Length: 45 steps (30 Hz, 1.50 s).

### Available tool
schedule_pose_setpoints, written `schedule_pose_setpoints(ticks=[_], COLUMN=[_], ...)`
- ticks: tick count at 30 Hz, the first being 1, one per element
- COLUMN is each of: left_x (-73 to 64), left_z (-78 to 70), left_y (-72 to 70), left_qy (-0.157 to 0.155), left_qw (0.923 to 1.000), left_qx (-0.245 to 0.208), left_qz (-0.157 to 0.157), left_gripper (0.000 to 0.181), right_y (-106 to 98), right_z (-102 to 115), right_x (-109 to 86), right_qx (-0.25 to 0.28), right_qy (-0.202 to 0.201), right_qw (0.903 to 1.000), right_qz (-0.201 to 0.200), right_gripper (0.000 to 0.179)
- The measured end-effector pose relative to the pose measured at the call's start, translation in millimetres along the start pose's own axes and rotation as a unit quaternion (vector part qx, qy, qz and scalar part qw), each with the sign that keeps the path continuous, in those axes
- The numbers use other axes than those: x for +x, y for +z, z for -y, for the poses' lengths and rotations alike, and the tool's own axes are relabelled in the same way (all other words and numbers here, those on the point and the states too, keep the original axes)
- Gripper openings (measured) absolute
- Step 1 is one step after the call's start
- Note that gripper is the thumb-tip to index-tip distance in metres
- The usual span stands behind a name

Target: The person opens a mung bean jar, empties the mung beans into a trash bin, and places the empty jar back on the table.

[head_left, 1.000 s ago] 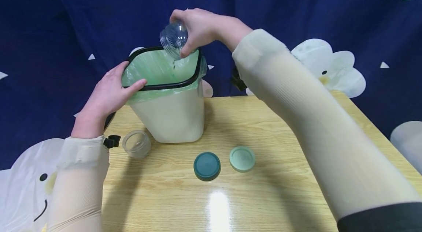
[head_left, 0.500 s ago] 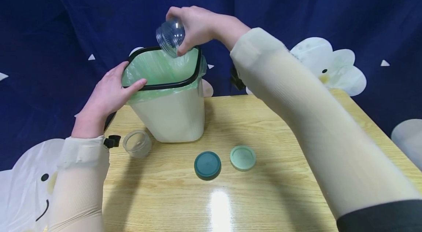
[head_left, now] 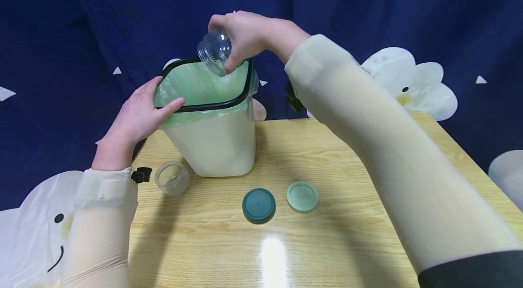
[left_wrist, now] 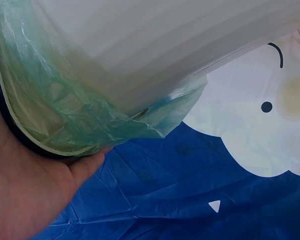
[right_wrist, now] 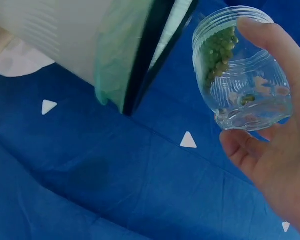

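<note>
In the head view my right hand [head_left: 245,36] grips a clear jar [head_left: 214,49] from above, tipped with its ridged mouth down over the bin. The right wrist view shows small green beans [right_wrist: 220,52] clustered along one inner side of that jar, toward its mouth, and a few at its base. My left hand [head_left: 139,113] holds the corner of the black rim [head_left: 216,106] on a cream trash bin [head_left: 216,147], its thumb lying over the front edge. A green bag [left_wrist: 90,120] lines the bin and folds over outside. Some left fingers are hidden.
On the wooden table [head_left: 212,242], a second clear jar [head_left: 172,179] stands open left of the bin. A dark teal lid [head_left: 259,205] and a pale green lid [head_left: 303,196] lie in front. A blue curtain [head_left: 327,2] hangs behind.
A second ago, dark specks were falling from the jar; none show in the air now. The right hand rose slightly with the jar, then came down again. The left hand keeps its place.
</note>
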<state>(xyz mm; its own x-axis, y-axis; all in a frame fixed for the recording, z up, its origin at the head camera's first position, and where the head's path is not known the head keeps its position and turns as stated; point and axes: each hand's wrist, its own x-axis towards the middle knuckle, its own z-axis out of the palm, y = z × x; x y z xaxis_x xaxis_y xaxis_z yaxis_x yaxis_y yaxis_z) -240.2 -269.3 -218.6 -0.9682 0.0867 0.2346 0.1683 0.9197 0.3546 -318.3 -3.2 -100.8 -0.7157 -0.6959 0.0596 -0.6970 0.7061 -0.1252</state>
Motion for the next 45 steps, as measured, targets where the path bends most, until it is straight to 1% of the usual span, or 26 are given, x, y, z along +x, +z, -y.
schedule_pose_setpoints(ticks=[2,7,11,15,17,23,26,31,33,38,45], left_x=[0.2,-0.1,0.0,0.4,0.3,-0.6,-0.6,-0.5,-0.3,-0.1,0.6], left_z=[-0.1,-0.1,-0.2,0.0,0.2,0.9,0.3,-0.9,-1.1,-1.2,-1.0], left_y=[0.5,0.5,0.0,-0.5,-0.3,0.4,0.2,-1.4,-1.5,0.4,-0.8], left_qy=[-0.001,-0.001,-0.001,-0.002,-0.004,-0.006,-0.005,-0.004,-0.003,-0.003,0.000], left_qw=[1.0000,1.0000,1.0000,1.0000,1.0000,1.0000,1.0000,1.0000,1.0000,1.0000,1.0000], left_qx=[0.000,0.001,0.001,0.002,0.002,0.000,0.000,0.002,0.001,0.000,0.000], left_qz=[0.002,-0.001,-0.002,0.000,0.002,0.005,0.005,0.003,0.002,0.003,0.002], left_gripper=[0.096,0.096,0.096,0.096,0.096,0.096,0.096,0.096,0.096,0.096,0.096], right_y=[2.2,3.3,1.0,-0.7,-0.3,4.7,4.0,-2.2,-3.4,1.1,3.8], right_z=[-1.0,-4.4,-5.7,-4.9,-4.0,-4.0,-4.3,-2.6,-2.1,-3.4,-5.2], right_x=[-0.6,-0.8,-1.0,-1.6,-1.8,-1.1,-1.3,-2.0,-2.4,-3.0,-2.8], right_qx=[-0.002,-0.004,-0.011,-0.004,0.001,-0.005,-0.012,-0.007,-0.005,-0.013,-0.007], right_qy=[0.003,0.004,0.001,0.005,0.006,0.006,0.005,0.005,0.005,0.004,-0.001], right_qw=[0.9999,1.0000,0.9998,0.9992,0.9994,0.9999,0.9999,0.9994,0.9995,0.9999,1.0000], right_qz=[0.011,0.004,-0.015,-0.041,-0.035,0.010,0.004,-0.034,-0.031,-0.005,-0.002], right_gripper=[0.087,0.086,0.087,0.089,0.089,0.086,0.088,0.091,0.091,0.087,0.085])
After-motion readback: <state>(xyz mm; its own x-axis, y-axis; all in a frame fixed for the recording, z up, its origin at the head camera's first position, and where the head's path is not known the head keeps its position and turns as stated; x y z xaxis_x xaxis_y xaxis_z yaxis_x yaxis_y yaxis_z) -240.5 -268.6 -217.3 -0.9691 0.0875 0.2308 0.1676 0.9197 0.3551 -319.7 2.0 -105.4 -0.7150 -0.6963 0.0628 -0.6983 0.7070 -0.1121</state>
